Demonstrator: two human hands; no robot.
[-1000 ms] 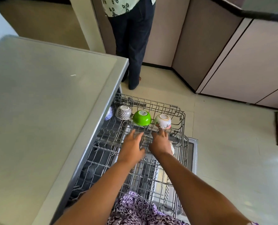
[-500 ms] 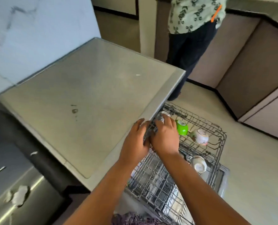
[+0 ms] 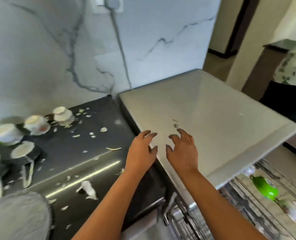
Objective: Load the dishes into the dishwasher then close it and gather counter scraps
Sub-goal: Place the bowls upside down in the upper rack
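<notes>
Both my hands hover empty over the near left corner of the grey dishwasher top (image 3: 213,118). My left hand (image 3: 142,151) and my right hand (image 3: 181,149) have their fingers spread and loosely bent. To the left, on the dark counter (image 3: 98,141), stand several upturned bowls (image 3: 34,123) and small pans (image 3: 24,151), with pale food scraps (image 3: 91,134) scattered around them. At the lower right the pulled-out wire rack (image 3: 247,205) shows blurred, with a green bowl (image 3: 264,187) in it.
A marble wall (image 3: 57,49) with a socket and cable backs the counter. Another person's patterned shirt (image 3: 294,66) shows at the right edge. A grey rounded object (image 3: 17,217) fills the lower left corner. A crumpled white scrap (image 3: 88,187) lies on the steel counter front.
My view has swung left from the rack to the counter. Both hands have left the rack and risen over the dishwasher top's corner, now spread apart.
</notes>
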